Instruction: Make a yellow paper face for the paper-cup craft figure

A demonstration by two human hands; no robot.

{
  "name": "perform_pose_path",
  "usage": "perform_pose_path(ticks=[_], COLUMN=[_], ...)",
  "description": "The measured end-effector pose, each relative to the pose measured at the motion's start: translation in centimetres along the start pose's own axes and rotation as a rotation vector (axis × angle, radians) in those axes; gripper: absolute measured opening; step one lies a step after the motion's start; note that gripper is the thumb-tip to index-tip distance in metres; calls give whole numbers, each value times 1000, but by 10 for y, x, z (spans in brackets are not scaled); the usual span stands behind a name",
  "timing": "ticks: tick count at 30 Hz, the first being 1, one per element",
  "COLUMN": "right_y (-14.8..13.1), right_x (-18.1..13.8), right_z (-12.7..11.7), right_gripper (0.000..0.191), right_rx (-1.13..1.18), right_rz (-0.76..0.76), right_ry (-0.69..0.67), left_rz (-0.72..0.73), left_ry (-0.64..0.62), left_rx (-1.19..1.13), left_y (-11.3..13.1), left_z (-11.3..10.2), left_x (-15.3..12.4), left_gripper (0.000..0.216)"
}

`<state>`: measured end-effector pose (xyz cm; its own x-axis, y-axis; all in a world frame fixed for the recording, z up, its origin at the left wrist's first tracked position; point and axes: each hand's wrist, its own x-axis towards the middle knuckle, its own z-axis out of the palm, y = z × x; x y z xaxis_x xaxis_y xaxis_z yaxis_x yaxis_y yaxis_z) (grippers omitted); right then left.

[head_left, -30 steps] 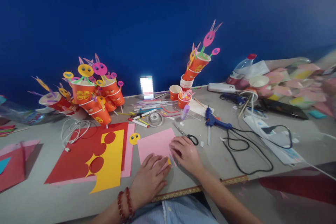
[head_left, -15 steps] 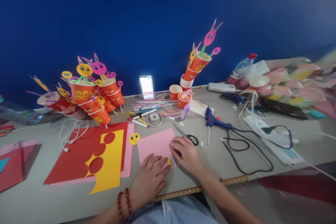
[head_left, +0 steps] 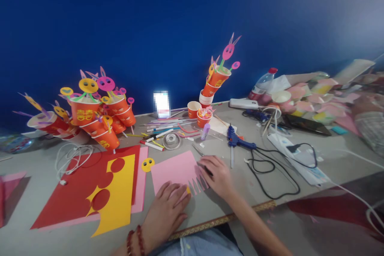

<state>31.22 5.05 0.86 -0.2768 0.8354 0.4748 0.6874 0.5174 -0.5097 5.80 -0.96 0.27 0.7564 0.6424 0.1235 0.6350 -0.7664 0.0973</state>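
Note:
My left hand (head_left: 168, 208) lies flat on the lower part of a pink paper sheet (head_left: 172, 168), its fingers stretched out. A small yellow piece (head_left: 188, 190) shows by its fingertips. The right edge of the sheet is cut into narrow strips. Over the black handles of the scissors (head_left: 198, 150) is my right hand (head_left: 219, 174), fingers curled round them; the blades point away from me, beside the sheet. A yellow paper face (head_left: 148, 164) lies at the sheet's upper left corner.
Red (head_left: 66, 192) and yellow paper (head_left: 120, 208) lie to the left. Decorated red paper cups (head_left: 85, 112) stand behind them. A tape roll (head_left: 171, 141), markers and a purple glue stick (head_left: 205, 132) are further back. At right are a blue glue gun (head_left: 240, 142) and a power strip (head_left: 297, 160).
My right hand has moved onto the scissors' handles, which were bare beside it before. The strips at the sheet's right edge now show. My left hand stays on the paper; the view has shifted slightly.

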Motion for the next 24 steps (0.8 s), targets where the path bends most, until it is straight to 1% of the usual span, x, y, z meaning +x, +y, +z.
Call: perform_pose_path(ticks=[3, 6, 11, 18, 24], right_y=[15, 23, 23, 25, 26], right_x=[-2, -6, -5, 10, 15], right_z=[-18, -26, -20, -14, -16], right_gripper=[16, 16, 17, 16, 16], right_rx=[-76, -114, -104, -98, -109], right_rz=[81, 79, 59, 65, 64], right_ry=[90, 66, -25, -74, -72], left_rz=[9, 10, 8, 27, 41], left_ry=[14, 16, 8, -17, 8], left_rx=[-6, -13, -20, 1, -25], left_y=[-1, -1, -1, -3, -6], left_z=[0, 0, -1, -4, -1], left_x=[0, 0, 0, 1, -1], left_gripper=[54, 52, 53, 57, 57])
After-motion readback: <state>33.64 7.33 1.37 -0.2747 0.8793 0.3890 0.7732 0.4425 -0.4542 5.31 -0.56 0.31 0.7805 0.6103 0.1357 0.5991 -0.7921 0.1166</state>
